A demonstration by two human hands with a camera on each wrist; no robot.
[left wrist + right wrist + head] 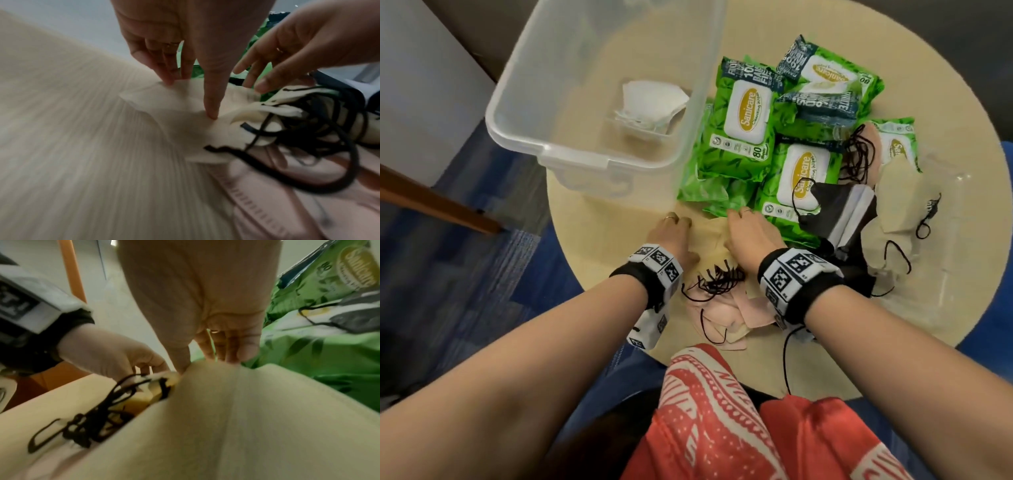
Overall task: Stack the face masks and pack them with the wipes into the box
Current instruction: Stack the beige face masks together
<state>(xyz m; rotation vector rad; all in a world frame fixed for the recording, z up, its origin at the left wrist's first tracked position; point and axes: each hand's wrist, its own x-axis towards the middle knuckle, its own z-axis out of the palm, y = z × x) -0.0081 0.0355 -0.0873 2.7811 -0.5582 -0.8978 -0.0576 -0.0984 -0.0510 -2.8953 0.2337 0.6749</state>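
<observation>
A small stack of beige face masks (710, 236) with black ear loops lies on the round table near me. My left hand (678, 222) presses its left end with straight fingertips (168, 79) and thumb. My right hand (739, 219) rests its straight fingers (230, 352) on the stack's far right edge. Pink masks (719, 308) lie under and nearer than the stack. The clear plastic box (517, 113) stands at the far left with white masks (654, 102) inside. Several green wipes packs (743, 116) are heaped to the right of the box.
A folded black mask (832, 205) lies on the wipes to the right of my right hand. More beige masks (900, 192) with loose black loops lie at the table's right side. The light wooden table (602, 233) ends close to my body.
</observation>
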